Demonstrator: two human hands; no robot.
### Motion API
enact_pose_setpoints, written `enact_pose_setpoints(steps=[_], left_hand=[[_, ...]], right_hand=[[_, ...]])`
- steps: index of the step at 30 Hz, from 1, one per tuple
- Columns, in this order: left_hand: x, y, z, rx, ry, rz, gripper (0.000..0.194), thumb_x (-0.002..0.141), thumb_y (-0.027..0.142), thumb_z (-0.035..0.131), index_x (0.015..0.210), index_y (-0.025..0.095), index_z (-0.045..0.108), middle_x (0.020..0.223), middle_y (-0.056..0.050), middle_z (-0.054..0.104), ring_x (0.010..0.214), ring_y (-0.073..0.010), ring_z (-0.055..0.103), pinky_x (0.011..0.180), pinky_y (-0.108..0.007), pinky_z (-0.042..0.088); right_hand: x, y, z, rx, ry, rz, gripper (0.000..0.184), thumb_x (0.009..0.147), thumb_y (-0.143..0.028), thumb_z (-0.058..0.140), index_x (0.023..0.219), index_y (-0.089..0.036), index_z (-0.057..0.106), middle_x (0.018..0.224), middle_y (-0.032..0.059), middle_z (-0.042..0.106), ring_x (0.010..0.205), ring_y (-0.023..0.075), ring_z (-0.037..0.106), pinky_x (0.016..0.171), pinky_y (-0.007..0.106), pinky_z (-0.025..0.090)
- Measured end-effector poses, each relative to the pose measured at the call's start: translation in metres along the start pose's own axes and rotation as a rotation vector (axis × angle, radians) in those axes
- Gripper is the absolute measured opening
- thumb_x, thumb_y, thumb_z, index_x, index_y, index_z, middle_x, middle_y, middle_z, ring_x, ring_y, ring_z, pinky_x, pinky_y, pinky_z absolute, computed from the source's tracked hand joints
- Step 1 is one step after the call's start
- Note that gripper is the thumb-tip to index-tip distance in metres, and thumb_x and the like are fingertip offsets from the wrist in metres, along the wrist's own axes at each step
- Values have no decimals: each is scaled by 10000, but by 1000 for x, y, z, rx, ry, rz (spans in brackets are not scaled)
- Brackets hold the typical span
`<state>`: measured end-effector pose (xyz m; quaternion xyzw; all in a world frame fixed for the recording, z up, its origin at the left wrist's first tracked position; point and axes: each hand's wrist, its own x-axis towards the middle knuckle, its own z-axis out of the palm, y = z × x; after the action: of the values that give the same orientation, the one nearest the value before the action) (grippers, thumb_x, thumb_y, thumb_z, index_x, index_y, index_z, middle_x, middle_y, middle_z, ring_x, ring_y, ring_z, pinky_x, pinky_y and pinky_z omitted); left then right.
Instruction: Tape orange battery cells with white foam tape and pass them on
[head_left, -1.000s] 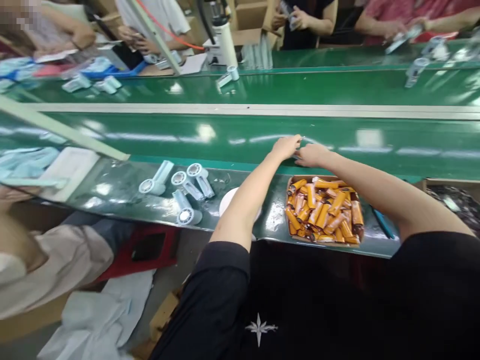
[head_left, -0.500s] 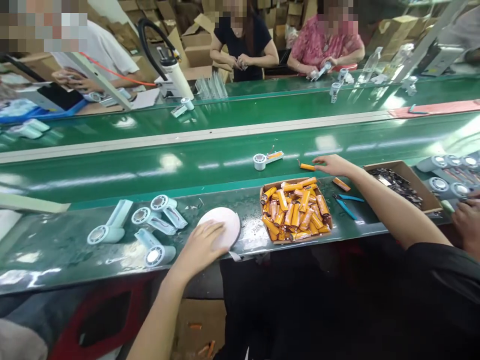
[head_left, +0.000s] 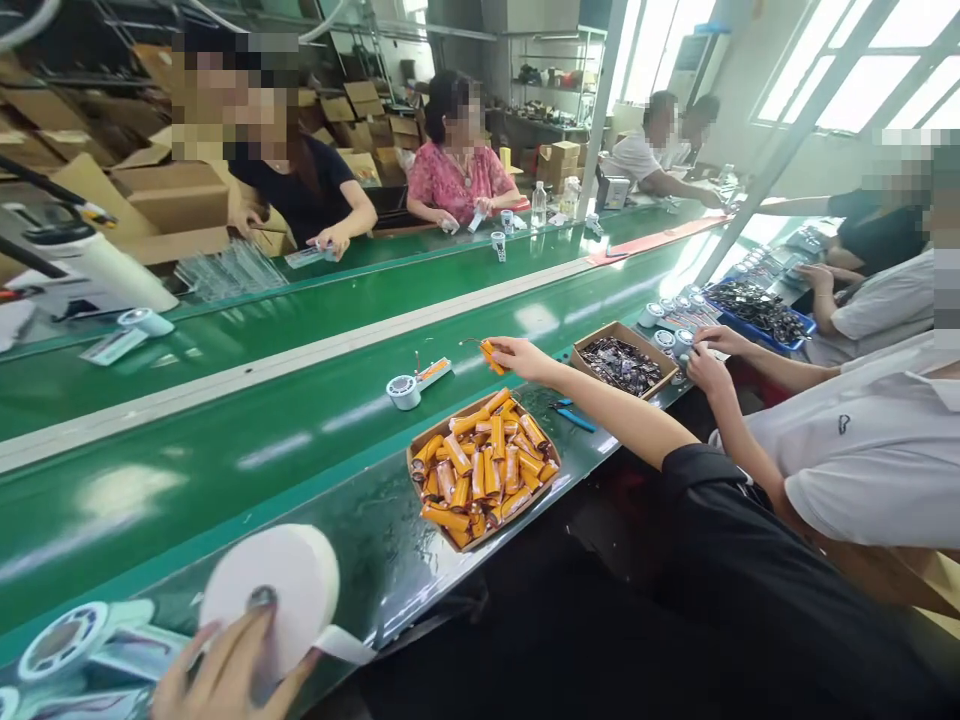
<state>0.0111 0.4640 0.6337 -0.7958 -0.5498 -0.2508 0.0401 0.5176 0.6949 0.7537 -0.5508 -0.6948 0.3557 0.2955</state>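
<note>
My right hand is stretched out over the green belt and pinches an orange battery cell with a thin wire at its end. Just below it stands a cardboard tray filled with several orange battery cells. A white fan part with an orange cell in its handle lies on the belt to the left of that hand. My left hand is at the bottom left, fingers on a white tape roll whose loose end sticks out to the right.
A second cardboard tray of dark small parts and blue cutters lie to the right. A co-worker's hands work beside it. Pale fan housings lie at bottom left. People sit across the green conveyor.
My right hand has picked an orange cell off the belt and lifted it. My left hand stays on the tape roll. My view has swung to the right along the line.
</note>
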Motion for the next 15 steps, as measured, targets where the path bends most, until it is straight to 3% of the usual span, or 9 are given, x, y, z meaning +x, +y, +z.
enact_pose_setpoints(steps=[1,3,5,7,8,10,12,15], left_hand=[[7,8,-8,-26,131,18,886,838,543,644,1695,547,419,1168,25,848,1205,-497,729,1154,-703,534],[27,29,-26,-14,274,99,934,862,485,682,1719,582,324,1147,30,833,1122,-467,751,1165,-710,532],[52,56,-46,33,283,224,884,907,364,706,1723,503,396,1162,-21,811,1097,-402,762,1211,-704,510],[77,83,-63,45,322,283,811,926,251,729,1691,357,481,1219,-87,786,1250,-386,717,1232,-673,515],[88,96,-70,47,295,272,782,927,191,724,1668,296,499,1289,-123,765,1386,-403,648,1248,-671,504],[107,119,-78,61,269,286,697,912,113,716,1581,232,562,1344,-151,743,1473,-411,573,1261,-681,491],[118,138,-82,104,220,290,661,909,80,705,1543,228,589,1362,-145,739,1480,-403,545,1265,-696,476],[123,158,-81,175,172,253,647,930,73,687,1551,238,619,1358,-142,747,1489,-415,465,1169,-633,561]], right_hand=[[-12,-3,1,62,-13,0,369,1147,-203,435,1426,-126,664,1210,131,807,1060,184,776,951,309,641],[-36,-13,7,274,-59,-1,346,1158,-269,446,1400,-158,666,1187,118,803,985,165,785,864,277,662],[-60,-25,15,568,-116,-12,296,1099,-371,645,1326,-187,692,1177,96,796,933,158,784,811,259,673],[-78,-40,24,796,-190,-33,438,950,-436,878,1277,-199,709,1188,85,801,918,158,790,802,253,681],[-85,-48,27,842,-228,-51,514,889,-455,944,1273,-201,714,1201,88,808,931,162,797,820,258,685],[-97,-63,31,858,-291,-96,565,859,-490,974,1274,-193,730,1231,114,822,998,186,813,881,289,691],[-106,-77,33,822,-328,-151,547,880,-497,957,1284,-189,753,1259,134,827,1095,214,814,966,335,686],[-119,-92,33,747,-330,-227,543,901,-498,935,1326,-198,781,1273,135,830,1168,238,808,1060,402,670]])
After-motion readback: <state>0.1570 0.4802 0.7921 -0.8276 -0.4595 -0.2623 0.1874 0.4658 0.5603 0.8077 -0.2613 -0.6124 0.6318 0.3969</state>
